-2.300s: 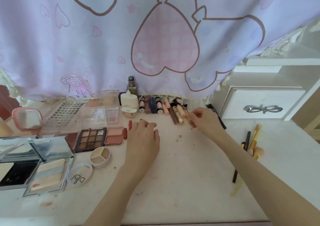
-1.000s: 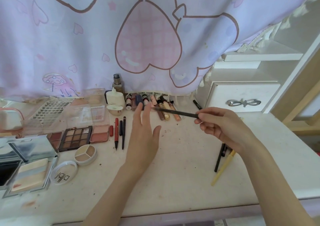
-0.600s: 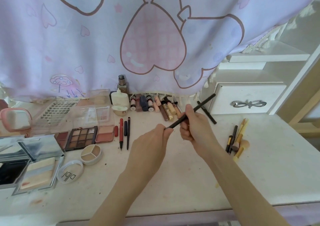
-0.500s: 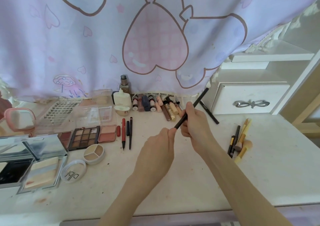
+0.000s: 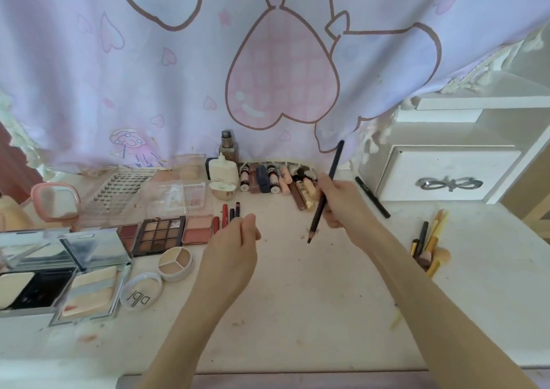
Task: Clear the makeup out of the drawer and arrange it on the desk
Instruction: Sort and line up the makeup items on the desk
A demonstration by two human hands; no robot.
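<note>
Right hand: right hand (image 5: 342, 202) raised over the middle of the counter (image 5: 297, 299), fingers curled round a dark pencil (image 5: 324, 192) about halfway along its length; the pencil tilts, pointed tip down and hanging just above the counter, other end up towards the curtain (image 5: 148, 76).
Left hand: left hand (image 5: 235, 242) held beside it, a little lower, fingers loosely bent, holding nothing and not touching the pencil.
Nearest makeup: just past the left hand, a short row of red and dark lip pencils (image 5: 227, 217) lies side by side; next to them sit an eyeshadow palette (image 5: 159, 235) and a blush compact (image 5: 196, 229).
Back row: tubes (image 5: 276, 181) lined up against the curtain, with a white bottle (image 5: 221, 170) at their left end.
Left side: open powder compacts (image 5: 89, 281), a round pot (image 5: 175, 262) and a small pink mirror (image 5: 55, 201).
Right side: a black pen (image 5: 372, 196) lying alone, a loose pile of brushes (image 5: 428, 240), and a closed white drawer (image 5: 446, 177) with a bow-shaped handle.
Step in hand: placing the dark pencil, it seems; most makeup is already set out.
Next move: probably lowering the pencil flat beside the lip pencils, parallel to them, without knocking that row.
</note>
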